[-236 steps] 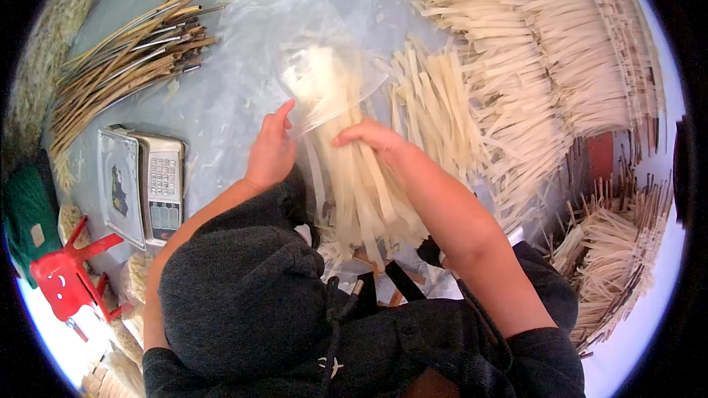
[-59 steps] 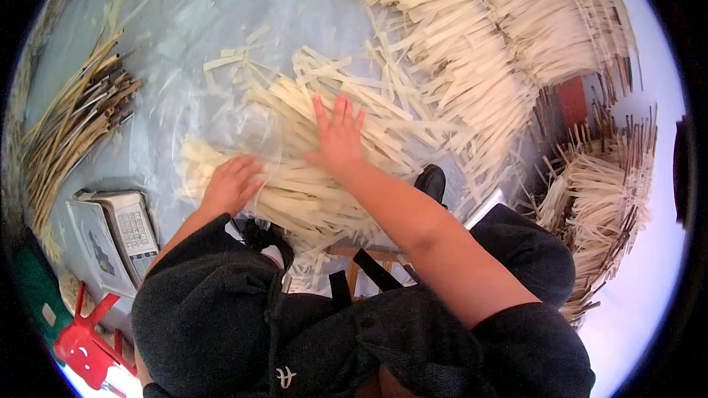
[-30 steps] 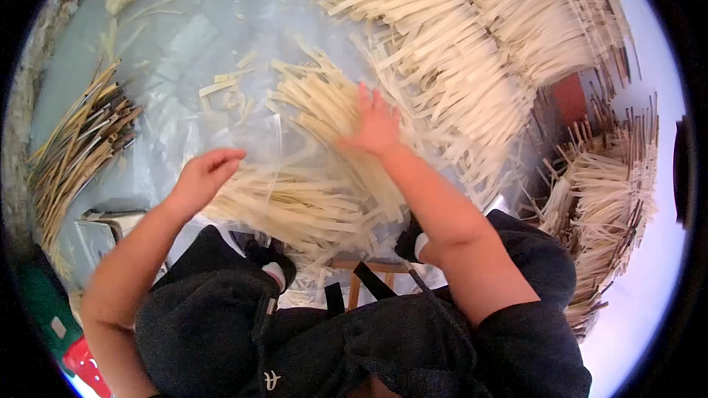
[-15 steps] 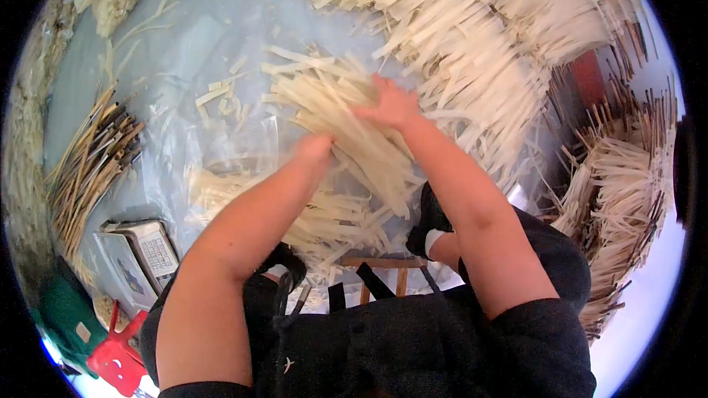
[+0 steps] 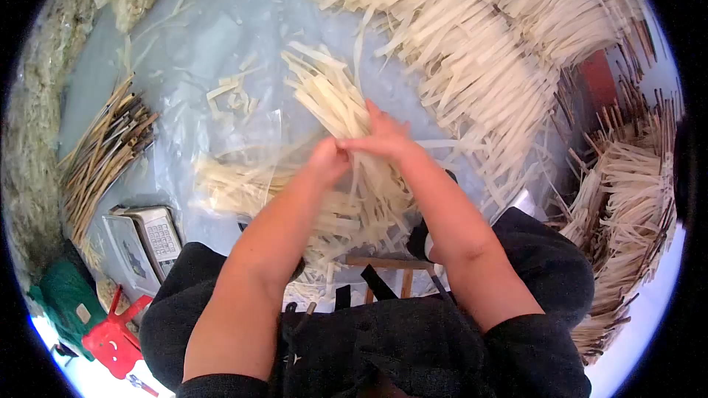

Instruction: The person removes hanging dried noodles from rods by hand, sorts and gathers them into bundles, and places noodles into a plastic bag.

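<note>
A bundle of pale strips [image 5: 324, 96] is gripped between the two hands, by which it is narrowed at its middle. The left hand [image 5: 330, 158] is closed against the bundle's near left side, its fingertips hidden from view. The right hand [image 5: 381, 136] is curved around the right side, its thumb laid across the strips and brought up to the left hand. The strips are fanned out beyond the hands, toward the upper left, and are spread again below them, toward the stool frame [image 5: 391, 262].

Just left of and below the left hand, a second pile of strips [image 5: 228, 183] is seen, partly covered by clear plastic and by the left forearm. A few loose scraps [image 5: 234, 96] are scattered on the plastic sheet [image 5: 214, 37], beyond and left of the hands. Well to the left, a bunch of brown sticks [image 5: 110, 151] is laid, with a scale [image 5: 147, 243] nearer the person. To the right of the hands and beyond them, long rows of strips [image 5: 457, 44] are spread, and a stack of stick-ended strips [image 5: 627, 199] is placed farther right.
</note>
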`<action>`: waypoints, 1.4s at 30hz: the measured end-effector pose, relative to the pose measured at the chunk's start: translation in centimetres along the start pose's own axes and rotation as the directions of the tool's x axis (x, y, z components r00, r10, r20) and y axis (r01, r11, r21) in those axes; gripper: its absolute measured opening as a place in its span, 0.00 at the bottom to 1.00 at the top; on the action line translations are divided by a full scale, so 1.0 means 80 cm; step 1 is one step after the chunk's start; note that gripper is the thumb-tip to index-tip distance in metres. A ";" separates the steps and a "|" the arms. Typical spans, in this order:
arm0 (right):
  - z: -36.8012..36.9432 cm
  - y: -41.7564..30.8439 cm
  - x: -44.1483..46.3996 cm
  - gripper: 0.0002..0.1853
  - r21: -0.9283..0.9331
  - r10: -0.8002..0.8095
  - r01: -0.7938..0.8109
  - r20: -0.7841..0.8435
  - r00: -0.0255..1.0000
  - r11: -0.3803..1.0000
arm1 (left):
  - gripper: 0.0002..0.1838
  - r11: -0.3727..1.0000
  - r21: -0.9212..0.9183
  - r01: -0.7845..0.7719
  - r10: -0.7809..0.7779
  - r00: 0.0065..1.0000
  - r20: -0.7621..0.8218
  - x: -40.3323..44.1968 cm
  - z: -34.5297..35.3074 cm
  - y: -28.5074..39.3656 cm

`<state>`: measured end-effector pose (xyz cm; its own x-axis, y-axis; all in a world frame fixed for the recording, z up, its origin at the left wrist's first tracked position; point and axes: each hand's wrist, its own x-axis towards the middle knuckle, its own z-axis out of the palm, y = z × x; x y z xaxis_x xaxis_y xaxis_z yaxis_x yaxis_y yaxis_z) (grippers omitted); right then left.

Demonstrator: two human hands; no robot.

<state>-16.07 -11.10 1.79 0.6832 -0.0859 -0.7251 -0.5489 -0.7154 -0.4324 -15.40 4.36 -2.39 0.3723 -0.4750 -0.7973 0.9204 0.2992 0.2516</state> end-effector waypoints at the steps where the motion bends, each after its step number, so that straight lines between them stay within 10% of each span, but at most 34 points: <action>1: -0.001 0.008 0.004 0.71 -0.152 -0.004 0.001 -0.016 1.000 0.988 | 0.20 0.959 0.222 0.174 -0.143 0.979 -0.146 -0.004 -0.002 0.009; 3: 0.001 0.020 0.006 0.72 -0.296 -0.005 -0.006 -0.035 0.999 0.955 | 0.15 0.632 0.703 0.327 -0.250 0.944 -0.214 0.006 -0.033 0.052; 6: 0.004 0.019 0.007 0.71 -0.350 -0.014 -0.003 -0.047 0.999 0.937 | 0.13 0.386 0.915 0.118 0.117 0.978 -0.175 0.007 -0.037 0.148; 8: 0.015 0.019 0.005 0.71 -0.350 -0.046 0.014 -0.085 0.995 0.937 | 0.26 0.184 0.977 -0.112 0.742 0.668 -0.063 0.035 -0.039 0.217; 10: 0.020 0.018 0.006 0.71 -0.372 -0.062 0.025 -0.088 0.994 0.928 | 0.33 -0.191 0.928 -0.319 0.908 0.302 0.290 0.088 -0.061 0.236; 14: 0.023 0.016 0.003 0.71 -0.408 -0.097 0.046 -0.106 0.990 0.912 | 0.33 0.080 0.966 -0.246 0.742 0.662 0.107 0.148 -0.083 0.184; 16: 0.023 0.014 0.001 0.71 -0.405 -0.090 0.037 -0.113 0.990 0.914 | 0.32 0.306 0.940 -0.152 0.247 0.966 0.076 0.080 -0.018 0.171; 20: 0.028 0.016 0.003 0.71 -0.373 -0.105 0.054 -0.118 0.987 0.926 | 0.31 0.079 0.996 -0.042 0.227 0.974 0.023 0.102 -0.019 0.195; 22: 0.027 0.009 0.003 0.71 -0.400 -0.092 0.050 -0.088 0.992 0.915 | 0.30 -0.015 0.981 -0.196 0.820 0.559 0.124 0.138 -0.030 0.208; 26: 0.033 0.010 0.000 0.71 -0.419 -0.118 0.069 -0.092 0.989 0.905 | 0.27 -0.190 0.925 -0.329 0.920 0.269 0.285 0.205 -0.038 0.179; 28: 0.034 0.015 0.001 0.71 -0.412 -0.120 0.059 -0.125 0.985 0.909 | 0.27 0.113 0.958 -0.264 0.404 0.893 0.198 0.139 -0.003 0.170; 29: 0.036 0.018 0.000 0.71 -0.401 -0.119 0.048 -0.155 0.981 0.915 | 0.27 0.109 0.959 -0.262 0.398 0.895 0.199 0.126 0.008 0.171; 31: 0.035 0.020 -0.004 0.71 -0.369 -0.124 0.060 -0.153 0.980 0.927 | 0.22 -0.371 0.919 -0.131 0.009 0.989 0.145 0.109 0.022 0.173; 34: 0.033 0.016 -0.005 0.70 -0.362 -0.132 0.083 -0.113 0.985 0.928 | 0.23 -0.646 0.759 -0.077 0.054 0.988 0.146 0.108 0.036 0.203; 35: 0.033 0.014 -0.005 0.70 -0.378 -0.127 0.089 -0.076 0.989 0.922 | 0.23 -0.646 0.759 -0.078 0.054 0.988 0.147 0.119 0.036 0.208; 37: 0.033 0.010 -0.007 0.69 -0.389 -0.126 0.092 -0.063 0.990 0.917 | 0.24 -0.183 0.970 -0.159 0.798 0.552 0.241 0.153 0.026 0.212; 38: 0.033 0.009 -0.009 0.69 -0.397 -0.124 0.094 -0.050 0.991 0.913 | 0.24 -0.181 0.970 -0.162 0.799 0.550 0.241 0.164 0.022 0.213; 40: 0.033 0.014 -0.008 0.69 -0.391 -0.149 0.114 -0.062 0.987 0.914 | 0.25 -0.036 0.992 -0.118 0.450 0.885 0.121 0.170 0.027 0.213; 42: 0.034 0.019 -0.011 0.68 -0.375 -0.171 0.135 -0.065 0.983 0.917 | 0.24 0.095 0.971 -0.217 0.452 0.879 0.152 0.158 0.039 0.201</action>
<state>-18.80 -10.20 0.32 0.7969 -0.0072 -0.6041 -0.2310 -0.9276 -0.2936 4.49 0.58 -6.75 0.7615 -0.4082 -0.5035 0.1224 -0.6723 0.7301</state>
